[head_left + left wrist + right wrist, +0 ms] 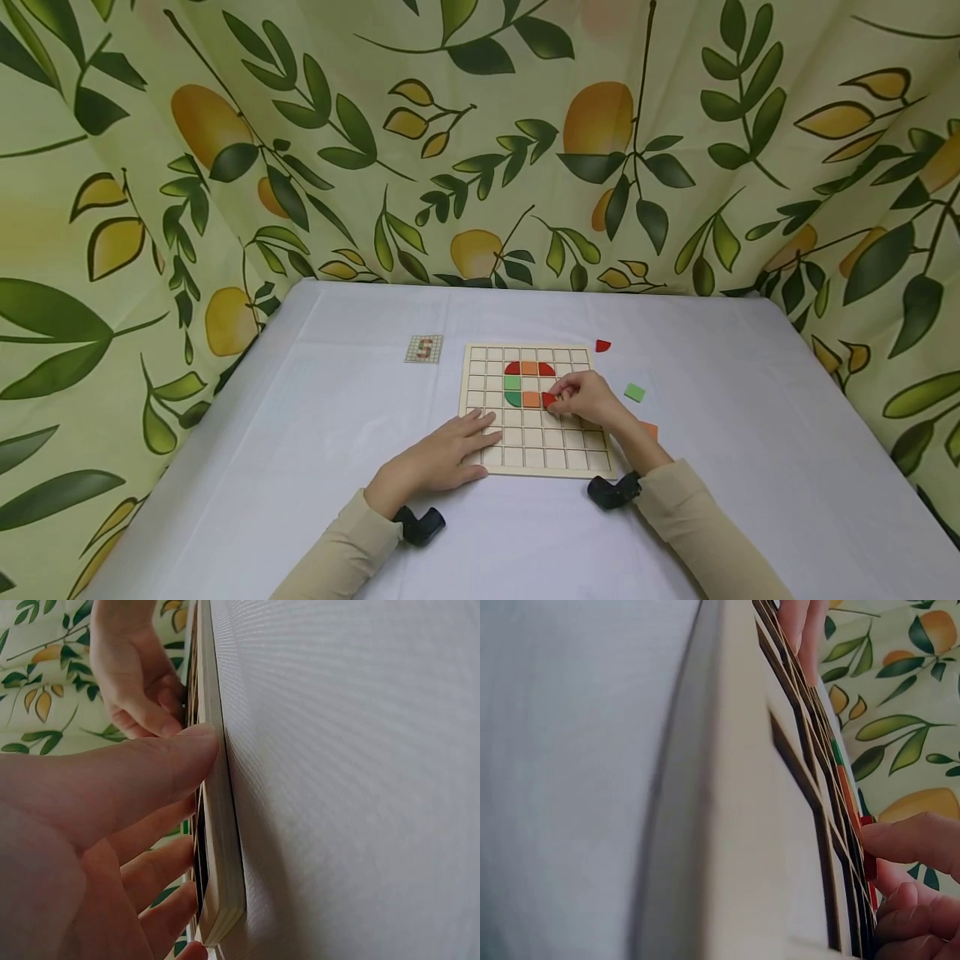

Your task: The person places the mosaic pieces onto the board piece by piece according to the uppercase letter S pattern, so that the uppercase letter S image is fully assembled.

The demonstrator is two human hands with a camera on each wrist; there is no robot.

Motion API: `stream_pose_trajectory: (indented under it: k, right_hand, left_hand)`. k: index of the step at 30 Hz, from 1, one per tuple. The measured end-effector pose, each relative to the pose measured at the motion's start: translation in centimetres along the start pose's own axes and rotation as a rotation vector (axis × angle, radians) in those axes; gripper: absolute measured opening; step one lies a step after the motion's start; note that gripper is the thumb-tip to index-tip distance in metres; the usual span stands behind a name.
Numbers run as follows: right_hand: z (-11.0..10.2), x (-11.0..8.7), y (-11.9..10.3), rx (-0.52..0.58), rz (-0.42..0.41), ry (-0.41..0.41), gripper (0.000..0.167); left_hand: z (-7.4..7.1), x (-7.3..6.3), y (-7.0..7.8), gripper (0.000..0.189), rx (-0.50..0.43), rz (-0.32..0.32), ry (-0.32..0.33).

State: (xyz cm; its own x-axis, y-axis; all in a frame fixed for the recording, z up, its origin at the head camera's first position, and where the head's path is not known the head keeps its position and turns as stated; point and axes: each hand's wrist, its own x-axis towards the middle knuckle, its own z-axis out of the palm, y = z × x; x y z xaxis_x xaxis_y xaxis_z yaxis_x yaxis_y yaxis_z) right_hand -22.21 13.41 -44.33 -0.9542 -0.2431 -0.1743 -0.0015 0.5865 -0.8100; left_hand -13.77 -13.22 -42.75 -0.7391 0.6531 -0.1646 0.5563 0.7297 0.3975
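Note:
A wooden grid board lies flat with colored tiles set in its cells. The top row has an orange square tile between two red quarter-round tiles. Below are a light green square, a dark green quarter-round and another orange square. My right hand pinches a red tile at the cell right of that lower orange square; the fingers partly cover it. My left hand rests on the board's lower left with fingers spread; in the left wrist view its thumb touches the edge.
A small pattern card lies left of the board on the white-covered table. To the right are a loose red tile, a green square and an orange piece partly behind the right forearm. A leaf-patterned cloth hangs behind.

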Motion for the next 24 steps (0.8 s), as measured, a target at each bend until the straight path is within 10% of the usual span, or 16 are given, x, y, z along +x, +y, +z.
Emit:
stream_pose_trajectory:
  k: [24]
  right_hand:
    - [0.06, 0.04, -0.17, -0.007, 0.04, 0.009, 0.021]
  left_hand:
    - [0.13, 0.06, -0.15, 0.053, 0.013, 0.005, 0.001]
